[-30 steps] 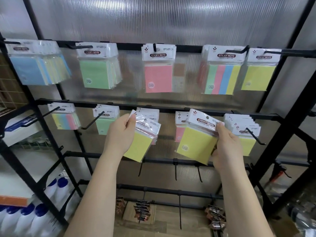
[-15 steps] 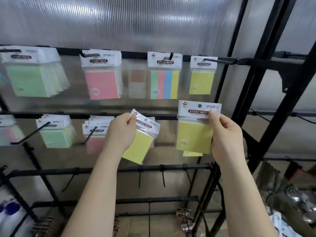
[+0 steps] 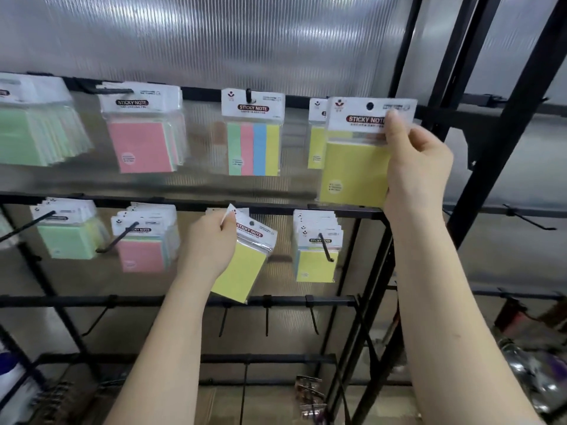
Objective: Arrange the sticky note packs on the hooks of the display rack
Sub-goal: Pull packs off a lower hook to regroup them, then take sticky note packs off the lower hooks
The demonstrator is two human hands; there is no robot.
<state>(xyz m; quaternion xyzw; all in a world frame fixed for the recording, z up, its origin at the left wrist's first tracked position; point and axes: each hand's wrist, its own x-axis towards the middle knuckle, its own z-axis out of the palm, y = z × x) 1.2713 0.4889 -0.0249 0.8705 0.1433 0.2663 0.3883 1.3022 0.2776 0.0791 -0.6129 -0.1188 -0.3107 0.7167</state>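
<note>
A sticky note pack [image 3: 356, 167] is being held by the right hand [image 3: 417, 167] before the display rack [image 3: 365, 213]'s top-rail right end; another pack [image 3: 242, 265] is being held lower left by the left hand [image 3: 211, 240], before the middle rail.

Yellow sticky note pack [image 3: 356, 161] upright at top rail, hang hole showing, in front of hung yellow pack [image 3: 316, 142]. Second yellow pack [image 3: 245, 262] tilted, by middle rail. Green, pink, striped packs hang on display rack [image 3: 196, 204] hooks.
</note>
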